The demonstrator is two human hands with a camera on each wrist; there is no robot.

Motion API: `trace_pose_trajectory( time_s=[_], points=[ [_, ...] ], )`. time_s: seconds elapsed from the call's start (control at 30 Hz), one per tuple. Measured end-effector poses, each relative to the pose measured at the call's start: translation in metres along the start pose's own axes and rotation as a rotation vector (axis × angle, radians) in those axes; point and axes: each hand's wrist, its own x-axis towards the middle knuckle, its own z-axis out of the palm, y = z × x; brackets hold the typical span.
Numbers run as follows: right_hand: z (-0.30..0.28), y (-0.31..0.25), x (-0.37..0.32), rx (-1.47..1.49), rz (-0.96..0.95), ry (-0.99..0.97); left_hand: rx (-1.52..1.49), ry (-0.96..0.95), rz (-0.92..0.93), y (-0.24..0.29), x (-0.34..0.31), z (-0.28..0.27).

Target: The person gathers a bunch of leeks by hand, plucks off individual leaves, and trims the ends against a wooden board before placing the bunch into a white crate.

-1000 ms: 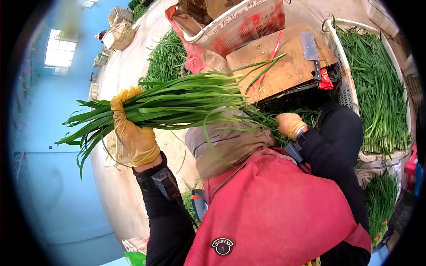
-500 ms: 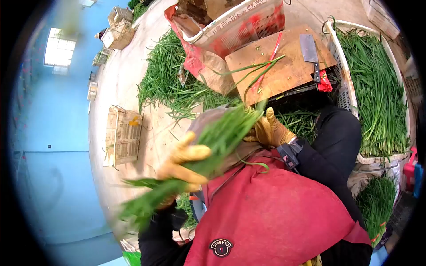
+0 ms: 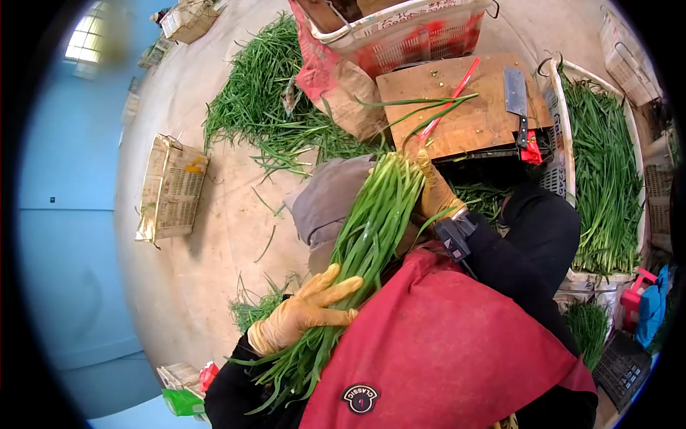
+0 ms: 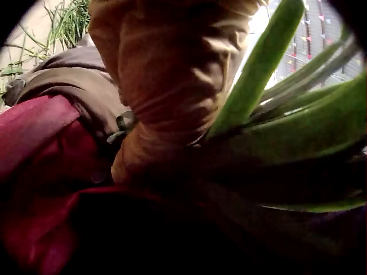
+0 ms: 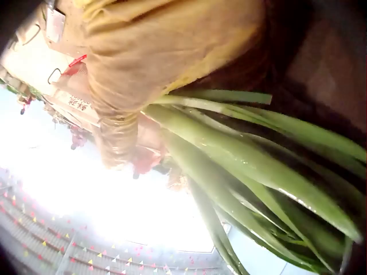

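Observation:
A bunch of long green leaves with pale stems [image 3: 379,214] slants across the lap in the head view, pale ends toward the cutting board. The gloved left hand [image 3: 304,314] lies over its leafy lower part, fingers spread and fairly straight. Around the pale end is the gloved right hand [image 3: 434,191], thumb up along the side and other fingers mostly hidden behind the stems. In the left wrist view, the left glove [image 4: 172,69] is beside broad leaves [image 4: 258,74]. The right glove [image 5: 172,46] covers the stem ends of the leaves [image 5: 241,154] in the right wrist view.
A wooden board [image 3: 464,107] carries a cleaver [image 3: 515,91], a red strip and loose leaves. At the right stands a white crate [image 3: 569,143] full of leaves. A leaf heap [image 3: 257,86] and an upright crate [image 3: 171,189] are on the floor at left.
The bunch has swung from level at the upper left down across the lap. The left hand has come down with it, its fingers now spread. The right hand has moved up to the pale ends.

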Motion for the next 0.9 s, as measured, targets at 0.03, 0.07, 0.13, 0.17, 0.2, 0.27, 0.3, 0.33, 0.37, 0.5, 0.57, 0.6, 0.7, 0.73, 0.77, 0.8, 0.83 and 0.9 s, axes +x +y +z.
trace_pose_trajectory(
  time_s=[0.03, 0.07, 0.13, 0.17, 0.2, 0.27, 0.3, 0.33, 0.37, 0.5, 0.57, 0.6, 0.7, 0.73, 0.77, 0.8, 0.83, 0.9],
  points=[
    [0.006, -0.001, 0.0, -0.022, 0.024, -0.034, 0.016, 0.009, -0.04, 0.0, -0.003, 0.003],
    [0.019, -0.006, -0.001, -0.042, 0.049, -0.066, 0.03, 0.015, -0.083, 0.004, -0.005, 0.003],
    [0.03, -0.007, 0.001, -0.045, 0.08, -0.075, 0.071, 0.035, -0.153, 0.013, -0.007, -0.001],
    [0.032, -0.008, 0.002, -0.053, 0.09, -0.081, -0.014, 0.103, -0.204, 0.007, -0.01, 0.004],
    [0.034, -0.01, 0.004, -0.058, 0.1, -0.088, -0.1, 0.171, -0.258, -0.003, -0.015, 0.013],
    [0.032, -0.014, 0.007, -0.079, 0.105, -0.122, -1.216, 0.581, -0.813, 0.036, 0.02, -0.005],
    [0.031, -0.017, 0.007, -0.116, 0.094, -0.129, -0.775, 0.554, -0.617, 0.019, 0.008, -0.001],
    [0.03, -0.02, 0.006, -0.153, 0.081, -0.138, -0.338, 0.507, -0.414, -0.017, -0.017, 0.006],
    [0.03, -0.022, 0.006, -0.19, 0.068, -0.148, 0.095, 0.443, -0.204, -0.05, -0.04, 0.009],
    [0.037, -0.025, 0.001, -0.132, 0.03, -0.166, -0.373, 0.847, -0.35, -0.105, -0.067, -0.033],
    [0.042, -0.026, -0.002, -0.102, 0.002, -0.192, -0.462, 0.783, -0.36, -0.084, -0.041, -0.071],
    [0.048, -0.027, -0.004, -0.112, -0.029, -0.226, -0.395, 0.711, -0.342, -0.077, -0.02, -0.081],
    [0.071, -0.029, -0.014, -0.012, -0.081, -0.35, -0.575, 0.441, -0.155, -0.052, 0.059, -0.08],
    [0.079, -0.032, -0.018, -0.032, -0.098, -0.365, -0.726, 0.284, -0.137, -0.036, 0.083, -0.076],
    [0.086, -0.036, -0.023, -0.054, -0.117, -0.379, -0.821, 0.146, -0.044, -0.04, 0.105, -0.063],
    [0.094, -0.04, -0.027, -0.059, -0.138, -0.399, -0.929, 0.068, -0.061, -0.034, 0.117, -0.053],
    [0.099, -0.045, -0.03, -0.063, -0.159, -0.421, -1.034, -0.012, -0.08, -0.027, 0.125, -0.042],
    [0.101, -0.051, -0.038, -0.18, -0.17, -0.233, -1.241, -0.056, -0.176, -0.02, 0.135, -0.027]
  ],
)
